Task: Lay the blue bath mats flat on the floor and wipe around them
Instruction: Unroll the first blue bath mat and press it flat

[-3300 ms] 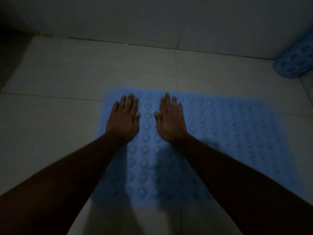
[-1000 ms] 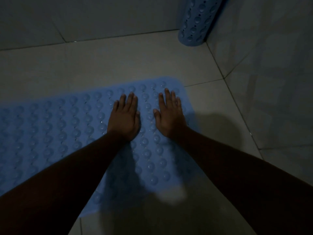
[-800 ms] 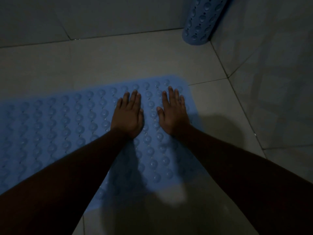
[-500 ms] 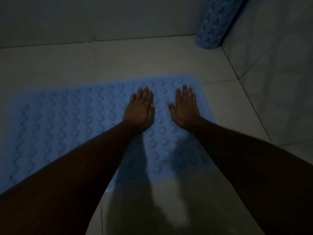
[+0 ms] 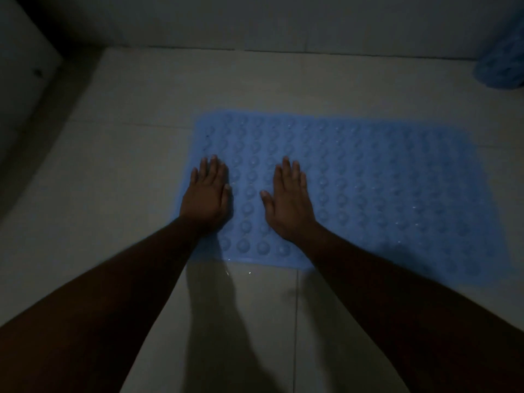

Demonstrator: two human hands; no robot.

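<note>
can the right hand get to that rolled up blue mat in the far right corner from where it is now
Probably not without shifting over. The right hand is pressed flat near the left end of the flat mat, and the rolled mat stands far beyond by the wall. Nothing blocks the way across the floor.

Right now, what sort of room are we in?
Probably a bathroom or shower area: tiled floor meeting a tiled wall, a blue suction-cup bath mat laid flat, another rolled in the corner.

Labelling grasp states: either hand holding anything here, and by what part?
Nothing is held. The left hand and right hand lie palm-down, fingers extended, on the left end of the blue bath mat, pressing rather than gripping.
</note>
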